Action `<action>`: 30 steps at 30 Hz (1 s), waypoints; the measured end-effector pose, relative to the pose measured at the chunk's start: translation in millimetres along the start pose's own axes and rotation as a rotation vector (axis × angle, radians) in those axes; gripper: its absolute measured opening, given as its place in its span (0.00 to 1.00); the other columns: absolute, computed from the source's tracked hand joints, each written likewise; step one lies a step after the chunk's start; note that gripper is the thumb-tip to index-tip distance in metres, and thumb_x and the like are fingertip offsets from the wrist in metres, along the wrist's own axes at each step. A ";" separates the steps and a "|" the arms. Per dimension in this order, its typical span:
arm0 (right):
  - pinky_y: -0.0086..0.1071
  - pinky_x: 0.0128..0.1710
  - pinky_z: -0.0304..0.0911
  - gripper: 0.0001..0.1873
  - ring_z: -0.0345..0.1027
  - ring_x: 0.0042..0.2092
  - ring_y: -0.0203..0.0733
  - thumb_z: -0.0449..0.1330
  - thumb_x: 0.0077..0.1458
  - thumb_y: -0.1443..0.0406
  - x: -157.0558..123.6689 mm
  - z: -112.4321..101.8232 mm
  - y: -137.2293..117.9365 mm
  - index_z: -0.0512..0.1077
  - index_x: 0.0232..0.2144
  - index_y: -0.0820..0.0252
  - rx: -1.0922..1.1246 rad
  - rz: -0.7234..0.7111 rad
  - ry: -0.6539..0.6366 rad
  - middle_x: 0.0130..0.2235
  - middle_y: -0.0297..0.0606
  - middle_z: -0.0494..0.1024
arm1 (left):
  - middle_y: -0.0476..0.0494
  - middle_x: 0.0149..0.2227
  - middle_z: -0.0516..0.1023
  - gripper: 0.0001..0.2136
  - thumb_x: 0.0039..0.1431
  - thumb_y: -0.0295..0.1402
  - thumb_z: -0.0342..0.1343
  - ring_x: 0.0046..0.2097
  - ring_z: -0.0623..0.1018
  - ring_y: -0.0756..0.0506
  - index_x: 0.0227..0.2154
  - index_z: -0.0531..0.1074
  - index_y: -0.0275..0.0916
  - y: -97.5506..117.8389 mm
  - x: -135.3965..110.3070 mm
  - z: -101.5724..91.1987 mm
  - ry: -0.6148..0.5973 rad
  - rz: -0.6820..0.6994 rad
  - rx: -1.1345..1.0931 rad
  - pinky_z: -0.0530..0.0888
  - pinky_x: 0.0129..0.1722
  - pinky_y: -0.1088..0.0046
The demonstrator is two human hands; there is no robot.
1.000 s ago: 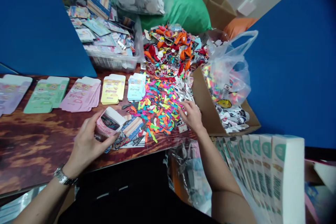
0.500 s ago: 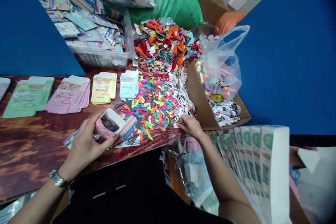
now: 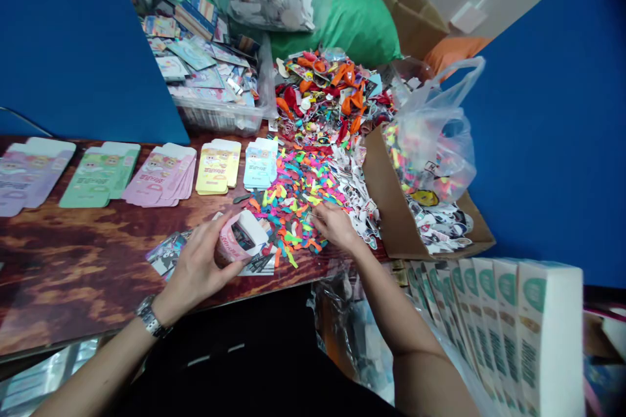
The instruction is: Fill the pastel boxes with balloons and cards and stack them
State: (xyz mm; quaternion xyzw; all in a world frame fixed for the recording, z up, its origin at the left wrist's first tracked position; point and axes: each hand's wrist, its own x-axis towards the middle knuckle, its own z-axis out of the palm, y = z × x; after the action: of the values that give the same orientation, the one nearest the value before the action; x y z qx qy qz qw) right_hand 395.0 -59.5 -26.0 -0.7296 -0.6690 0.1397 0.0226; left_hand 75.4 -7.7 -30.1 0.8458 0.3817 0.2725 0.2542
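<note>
My left hand (image 3: 200,264) is closed round a small pink paper box (image 3: 231,242), tilted with its top open toward me; dark printed pieces show inside. Under and beside the box lie printed cards (image 3: 169,254) on the table. My right hand (image 3: 337,228) is over the near right side of a heap of small bright limp balloons (image 3: 293,192), its fingertips drawn together among them. Whatever those fingers pinch is too small to make out. Right of the balloons spreads a strip of white-edged cut-out stickers (image 3: 360,194).
Stacks of flat boxes in purple (image 3: 36,172), green (image 3: 100,172), pink (image 3: 163,176), yellow (image 3: 218,166) and blue (image 3: 259,163) line the wooden table (image 3: 98,260). Behind are a clear bin (image 3: 225,114) and mixed trinkets (image 3: 332,91). A cardboard box (image 3: 391,199) stands right.
My right hand has moved from the stickers leftward onto the balloons. The left hand still holds the pink box. The whole view has shifted, so the table scene sits further right.
</note>
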 end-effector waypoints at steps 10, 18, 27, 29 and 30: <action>0.28 0.34 0.60 0.11 0.69 0.32 0.37 0.54 0.64 0.62 -0.9 -55.3 -33.9 0.73 0.33 0.58 0.307 -0.233 0.183 0.31 0.35 0.77 | 0.34 0.53 0.69 0.35 0.56 0.38 0.58 0.53 0.70 0.35 0.65 0.51 0.39 8.1 20.8 30.4 -0.071 0.027 0.129 0.70 0.52 0.55; 0.30 0.37 0.65 0.08 0.72 0.37 0.40 0.55 0.59 0.71 0.7 -31.7 -93.6 0.72 0.39 0.58 0.198 -0.367 0.068 0.37 0.39 0.78 | 0.33 0.51 0.69 0.34 0.56 0.33 0.56 0.50 0.70 0.34 0.64 0.51 0.37 23.7 26.5 36.4 -0.056 0.064 0.212 0.72 0.46 0.57; 0.31 0.44 0.69 0.11 0.74 0.43 0.38 0.54 0.64 0.68 33.7 -21.2 -88.4 0.73 0.47 0.56 0.513 -0.501 0.271 0.42 0.39 0.80 | 0.33 0.55 0.67 0.36 0.55 0.32 0.56 0.55 0.69 0.35 0.65 0.47 0.39 8.2 1.1 18.5 -0.043 0.011 0.067 0.69 0.55 0.55; 0.31 0.45 0.68 0.13 0.74 0.45 0.39 0.54 0.64 0.68 61.2 -6.4 -90.9 0.74 0.48 0.55 0.368 -0.542 0.225 0.44 0.39 0.80 | 0.33 0.57 0.66 0.36 0.55 0.32 0.55 0.56 0.68 0.36 0.66 0.46 0.39 8.6 -4.8 17.2 -0.098 0.039 0.065 0.68 0.55 0.55; 0.32 0.45 0.68 0.14 0.74 0.46 0.40 0.54 0.64 0.68 73.6 1.7 -93.9 0.73 0.50 0.55 0.264 -0.565 0.179 0.47 0.39 0.80 | 0.33 0.57 0.66 0.36 0.56 0.32 0.55 0.57 0.68 0.36 0.66 0.46 0.39 8.7 -7.0 17.2 -0.130 0.053 0.074 0.68 0.55 0.56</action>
State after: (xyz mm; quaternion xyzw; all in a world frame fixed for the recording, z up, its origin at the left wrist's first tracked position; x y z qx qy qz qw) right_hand 308.4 22.3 -19.8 -0.5152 -0.8166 0.1490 0.2135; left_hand 87.2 -22.0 -38.8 0.8805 0.3515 0.2092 0.2396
